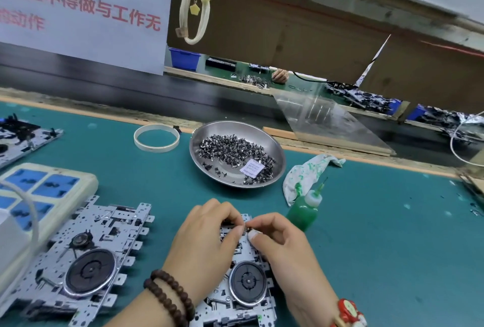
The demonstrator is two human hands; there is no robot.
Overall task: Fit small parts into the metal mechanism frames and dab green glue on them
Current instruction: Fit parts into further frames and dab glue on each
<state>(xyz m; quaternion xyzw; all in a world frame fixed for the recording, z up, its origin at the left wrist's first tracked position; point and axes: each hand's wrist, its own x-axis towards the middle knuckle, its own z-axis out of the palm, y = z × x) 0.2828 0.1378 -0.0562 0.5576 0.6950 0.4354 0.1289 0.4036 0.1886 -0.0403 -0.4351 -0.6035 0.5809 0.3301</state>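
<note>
both of my hands work at the far end of the metal mechanism frame (pixel 245 298) that lies on the green mat directly in front of me. my left hand (pixel 207 237) has its fingers curled down onto the frame's upper edge, pinching or bracing something there; what sits under the fingertips is hidden, so i cannot tell whether it is the frame alone or a part. my right hand (pixel 277 237) is curled in a narrow pinch, thumb and forefinger closed on what appears to be a small dark part at the same edge; the part itself is too small to make out.

the relation that governs the next move: the fitting point lies between the two sets of fingertips, which nearly touch, at the end of the frame farthest from me. the frame's long axis runs away from me, flywheel end near, fitting end far.

the green glue bottle (pixel 303 212) stands upright just beside my right hand, on its far right side, nozzle pointing up. my right hand is clearly the nearer one, so in my judgement it should take the bottle once the part is seated.

the steel dish (pixel 277 153) of small parts (pixel 233 148) sits beyond both hands, roughly centred.

a second frame (pixel 78 263) lies to my left, apart from the left hand.
</note>
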